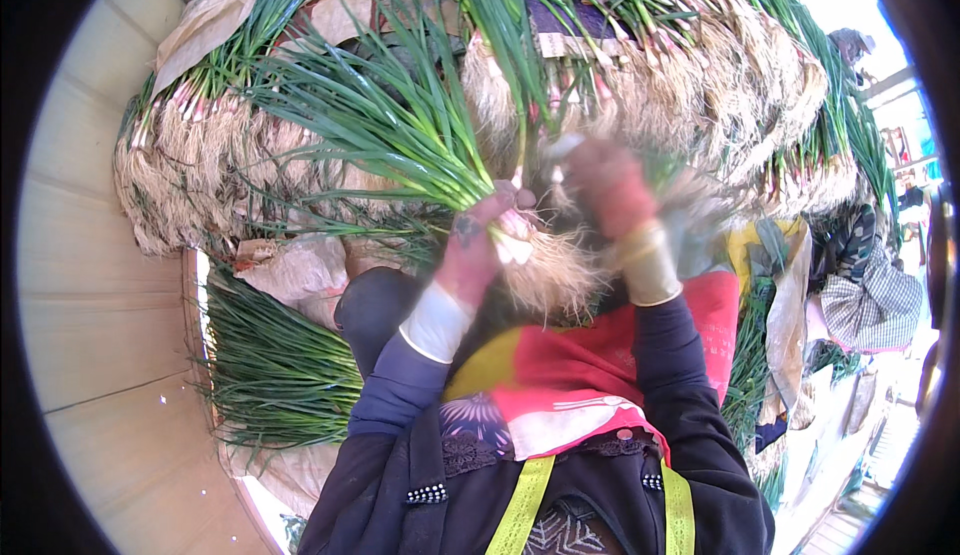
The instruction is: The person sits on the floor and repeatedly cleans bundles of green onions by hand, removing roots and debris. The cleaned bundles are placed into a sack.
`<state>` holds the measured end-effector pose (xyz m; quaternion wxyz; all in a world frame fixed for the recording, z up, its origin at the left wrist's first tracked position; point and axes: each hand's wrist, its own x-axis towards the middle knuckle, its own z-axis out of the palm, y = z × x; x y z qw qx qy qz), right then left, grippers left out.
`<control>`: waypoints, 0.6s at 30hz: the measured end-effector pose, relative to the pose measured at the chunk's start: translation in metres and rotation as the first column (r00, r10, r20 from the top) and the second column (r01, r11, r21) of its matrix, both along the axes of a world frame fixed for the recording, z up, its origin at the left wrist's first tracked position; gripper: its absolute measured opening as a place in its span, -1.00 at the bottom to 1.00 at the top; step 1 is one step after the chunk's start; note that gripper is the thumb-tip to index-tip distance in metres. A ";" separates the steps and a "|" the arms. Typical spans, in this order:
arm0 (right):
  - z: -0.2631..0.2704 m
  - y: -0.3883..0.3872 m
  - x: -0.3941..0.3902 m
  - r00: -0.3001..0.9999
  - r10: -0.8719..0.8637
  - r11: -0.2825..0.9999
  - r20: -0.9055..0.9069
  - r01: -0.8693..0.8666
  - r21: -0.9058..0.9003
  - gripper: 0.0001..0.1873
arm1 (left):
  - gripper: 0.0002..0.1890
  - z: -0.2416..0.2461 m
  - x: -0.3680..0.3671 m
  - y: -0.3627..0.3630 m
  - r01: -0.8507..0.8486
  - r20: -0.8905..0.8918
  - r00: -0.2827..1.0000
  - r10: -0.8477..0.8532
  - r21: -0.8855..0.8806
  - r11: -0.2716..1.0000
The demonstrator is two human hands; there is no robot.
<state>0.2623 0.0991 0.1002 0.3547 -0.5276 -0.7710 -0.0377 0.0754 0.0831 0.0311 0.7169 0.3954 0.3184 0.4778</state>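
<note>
My left hand [476, 244], in a stained pinkish glove with a white cuff, grips a bunch of green allium plants [442, 161] just above their bulbs. The plants look like green garlic or spring onions. Their leaves fan out to the upper left, and pale bulbs [514, 244] and tangled roots [551, 274] hang to the lower right, over my lap. My right hand [611, 187], gloved in reddish colour with a cream cuff, is raised right of the bunch and blurred by motion. Something whitish shows by its fingertips; whether it is held is unclear.
A big heap of the same plants [720, 82] rises in front, roots towards me. More plants [285, 367] lie at my left, beside a pale panelled wall [112, 255]. A red apron [577, 360] covers my lap. Another person's checked cloth [874, 304] shows at far right.
</note>
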 end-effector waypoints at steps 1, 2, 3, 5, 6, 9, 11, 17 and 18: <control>-0.004 -0.002 -0.009 0.996 0.093 0.977 -0.012 -0.094 -0.190 -0.77 | -0.69 -0.003 0.001 0.000 0.007 -0.019 1.000 -0.007 0.017 1.000; -0.007 -0.002 -0.018 0.967 0.144 0.914 -0.212 -0.212 -0.346 -0.78 | -0.68 -0.005 0.000 0.002 0.015 -0.038 0.999 -0.013 0.034 0.999; -0.009 0.001 -0.025 0.806 0.062 0.661 -0.589 -0.475 -0.581 -0.79 | -0.67 -0.006 0.001 0.002 0.022 -0.057 0.998 -0.019 0.051 0.998; -0.010 0.007 -0.029 0.902 0.045 0.862 -0.429 -0.252 -0.440 -0.77 | -0.65 -0.004 0.000 0.003 0.050 -0.049 0.998 -0.048 0.039 0.998; -0.011 0.008 -0.031 0.858 -0.107 0.870 -0.502 -0.163 -0.465 -0.79 | -0.65 -0.001 -0.001 0.002 0.048 -0.049 0.998 -0.046 0.031 0.998; -0.016 0.005 -0.026 0.950 -0.053 0.918 -0.307 -0.075 -0.390 -0.80 | -0.67 0.011 0.004 0.003 -0.018 0.091 0.996 0.026 -0.086 0.996; -0.024 -0.010 -0.022 0.962 0.259 0.916 -0.086 -0.273 -0.294 -0.81 | -0.67 0.018 0.005 0.007 0.030 -0.270 0.962 0.040 0.251 0.968; -0.036 -0.028 0.011 0.759 -0.431 0.760 -0.488 0.014 -0.649 -0.67 | -0.78 0.016 0.008 0.006 0.088 0.429 0.900 0.082 -0.364 0.927; -0.037 -0.022 0.011 0.728 -0.506 0.703 -0.462 0.039 -0.710 -0.65 | -0.79 0.015 0.008 0.007 0.103 0.437 0.896 0.079 -0.378 0.920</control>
